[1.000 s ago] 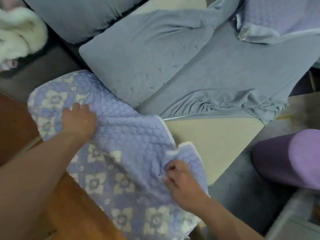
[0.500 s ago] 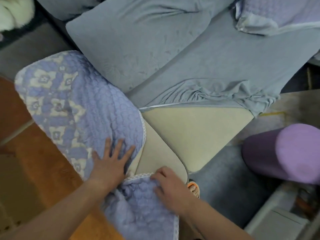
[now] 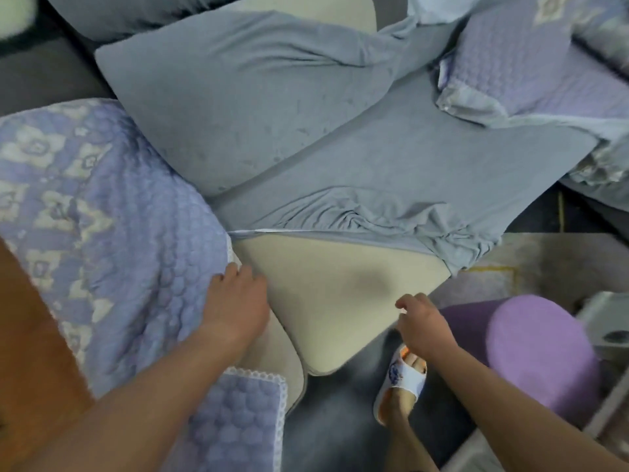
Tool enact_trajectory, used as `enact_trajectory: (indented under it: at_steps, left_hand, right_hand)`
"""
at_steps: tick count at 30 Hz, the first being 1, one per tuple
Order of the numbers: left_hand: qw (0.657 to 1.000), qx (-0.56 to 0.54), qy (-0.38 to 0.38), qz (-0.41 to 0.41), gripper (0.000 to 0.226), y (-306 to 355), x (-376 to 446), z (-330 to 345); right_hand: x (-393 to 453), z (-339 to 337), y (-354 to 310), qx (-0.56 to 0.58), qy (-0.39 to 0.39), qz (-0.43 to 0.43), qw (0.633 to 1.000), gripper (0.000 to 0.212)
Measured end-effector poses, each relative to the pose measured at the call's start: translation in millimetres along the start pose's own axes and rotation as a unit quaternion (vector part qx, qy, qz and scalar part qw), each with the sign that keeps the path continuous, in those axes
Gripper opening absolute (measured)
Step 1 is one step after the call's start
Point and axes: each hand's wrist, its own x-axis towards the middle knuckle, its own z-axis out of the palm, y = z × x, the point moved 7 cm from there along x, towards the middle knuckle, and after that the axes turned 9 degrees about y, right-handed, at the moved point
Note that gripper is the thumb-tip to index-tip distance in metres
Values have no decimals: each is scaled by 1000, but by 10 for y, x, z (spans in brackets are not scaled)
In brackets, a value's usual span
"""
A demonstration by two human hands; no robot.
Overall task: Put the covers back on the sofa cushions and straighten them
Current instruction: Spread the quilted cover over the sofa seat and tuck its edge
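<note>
Two bare hands work at the lower middle of the frame. The left hand (image 3: 236,301) rests on the lace-trimmed edge of the quilted lavender cover (image 3: 112,233), which drapes over the left side of the frame; whether its fingers curl round that edge cannot be told. The right hand (image 3: 422,323) hangs loosely curled at the lower right edge of the bare beige cushion (image 3: 326,287), holding nothing that shows. A grey-blue cover (image 3: 391,212) is bunched halfway up that cushion, its open edge lying across the middle of the frame. A covered grey-blue pillow (image 3: 238,97) lies above it, toward the upper left. A purple bolster (image 3: 541,352) sits at lower right, beside a slippered foot (image 3: 403,376).
</note>
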Motion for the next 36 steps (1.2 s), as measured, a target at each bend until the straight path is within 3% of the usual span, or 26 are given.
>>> enact_trajectory:
  at_steps: [4, 8, 10, 12, 15, 18, 20, 23, 26, 29, 32, 34, 36]
  left_hand:
    - [986, -168, 13, -11, 29, 910, 542, 225]
    - [988, -147, 47, -12, 34, 1519, 1286, 504]
    - [989, -131, 69, -21, 46, 1662, 1683, 563]
    - [992, -107, 58, -19, 59, 1788, 2008, 639]
    - [998, -53, 33, 19, 51, 1894, 2136, 682]
    - [997, -29, 9, 73, 40, 1902, 1842, 718]
    - [994, -32, -19, 104, 26, 1903, 1470, 843]
    - [992, -64, -95, 60, 21, 1844, 768, 1012]
    - [984, -37, -176, -13, 37, 1814, -40, 1283]
    - [976, -5, -216, -37, 31, 1894, -634, 1371]
    - [989, -34, -130, -58, 30, 2034, -1057, 1626]
    - [993, -76, -55, -66, 21, 2068, -1281, 1637]
    - [985, -136, -21, -102, 29, 2066, -1439, 1640]
  right_hand:
    - [1077, -250, 295, -70, 71, -103, 990, 37]
    - [1981, -397, 334, -128, 143, -200, 961, 40]
    - [2258, -395, 419, -172, 139, -221, 950, 49]
    - [2381, -329, 520, -167, 124, -235, 949, 40]
    - [2131, -158, 558, -24, 33, -213, 976, 22]
    - [1532, 142, 731, 39, -120, -178, 976, 8]
    - [1227, 214, 873, 70, -169, -156, 971, 11]
    - [891, 257, 890, 59, -241, -184, 951, 8]
    - [547, 358, 774, 6, -264, -267, 927, 32]
    - [224, 547, 660, -36, -259, -333, 906, 34]
    - [-155, 706, 636, -46, -222, -348, 910, 45]
    - [-414, 881, 786, -57, -204, -346, 914, 31]
    - [-604, 1044, 974, -53, -196, -339, 919, 19]
